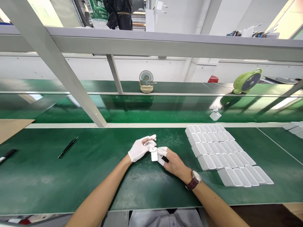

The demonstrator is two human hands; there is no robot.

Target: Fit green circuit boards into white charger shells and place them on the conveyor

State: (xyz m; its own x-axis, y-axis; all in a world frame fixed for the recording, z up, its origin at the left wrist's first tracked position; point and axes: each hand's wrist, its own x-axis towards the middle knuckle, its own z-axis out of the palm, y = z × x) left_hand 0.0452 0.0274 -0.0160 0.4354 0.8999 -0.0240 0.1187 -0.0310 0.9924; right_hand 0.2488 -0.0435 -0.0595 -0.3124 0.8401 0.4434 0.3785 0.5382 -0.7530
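Note:
Over the green tabletop, my two hands meet at a small white rectangular piece (154, 154), its flat face toward me. My left hand (142, 148), in a white glove with some bare fingertip showing, is closed at the piece's upper left corner. White coverings sit on the fingertips of my right hand (174, 161), which pinches the piece's right edge. The fingers hide part of it, so its exact kind cannot be made out. To the right stand rows of narrow white open-topped trays (219, 148), the front row set off to the right.
A black pen-like tool (68, 147) and a dark marker-like object (8, 155) lie left. A white piece with prongs (215, 115) sits on the green conveyor belt (146, 110) behind. A slanted metal post (71, 78) stands left; small fans (146, 80) rest beyond.

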